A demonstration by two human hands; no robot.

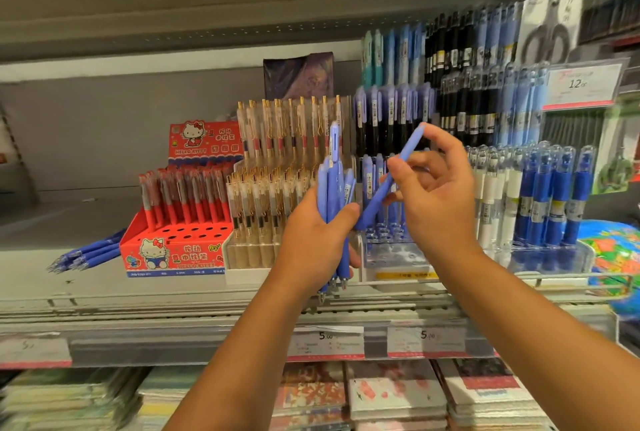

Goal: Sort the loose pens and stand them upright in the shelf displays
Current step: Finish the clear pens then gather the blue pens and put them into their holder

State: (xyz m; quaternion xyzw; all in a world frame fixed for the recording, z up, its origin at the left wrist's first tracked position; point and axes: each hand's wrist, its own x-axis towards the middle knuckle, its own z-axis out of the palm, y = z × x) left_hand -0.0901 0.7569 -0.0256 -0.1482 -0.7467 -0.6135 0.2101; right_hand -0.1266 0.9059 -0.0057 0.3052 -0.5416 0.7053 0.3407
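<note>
left hand (313, 240) tight round about five blue pens (332, 184), right hand (440, 195) tight on one tilted pen (373, 203)

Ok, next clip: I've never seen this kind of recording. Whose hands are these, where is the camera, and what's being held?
There is no machine here: a person wears one camera on the head, looking forward and down, so both arms reach in from below. The left hand grips a bundle of blue pens upright. The right hand pinches a single blue pen, tilted, near a clear display with empty holes. Other loose pens lie on the shelf, left of a red display box.
</note>
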